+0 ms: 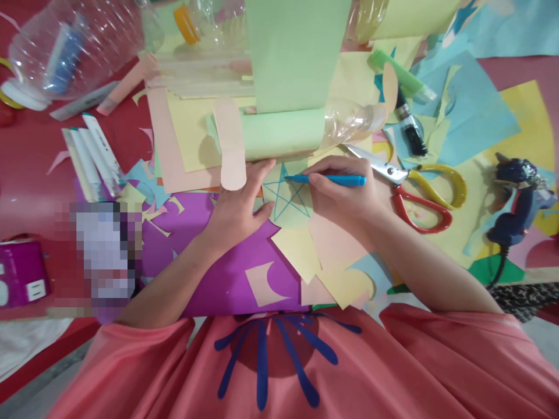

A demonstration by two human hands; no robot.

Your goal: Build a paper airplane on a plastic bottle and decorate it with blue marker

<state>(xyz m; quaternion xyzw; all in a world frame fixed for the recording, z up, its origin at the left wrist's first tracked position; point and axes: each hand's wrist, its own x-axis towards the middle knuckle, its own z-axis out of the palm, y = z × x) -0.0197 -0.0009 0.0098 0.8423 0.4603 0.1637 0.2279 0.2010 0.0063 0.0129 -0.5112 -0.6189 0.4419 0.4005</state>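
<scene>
A blue star [286, 201] is being drawn on the yellow paper [279, 219] just left of the right hand [345, 195], which is closed around a blue pen [327, 180], while the sheet is pressed down under the flat, spread left hand [238, 209]; a steadily held sheet is judged necessary for any further stroke.

Setting: craft corner, home or classroom, cannot tell which. Evidence: red table [26, 169] covered in cut coloured paper scraps [301, 250]; scissors [419, 186] just right of right hand [345, 195]; glue gun [515, 203] further right; plastic bottles [74, 52] beyond.
</scene>
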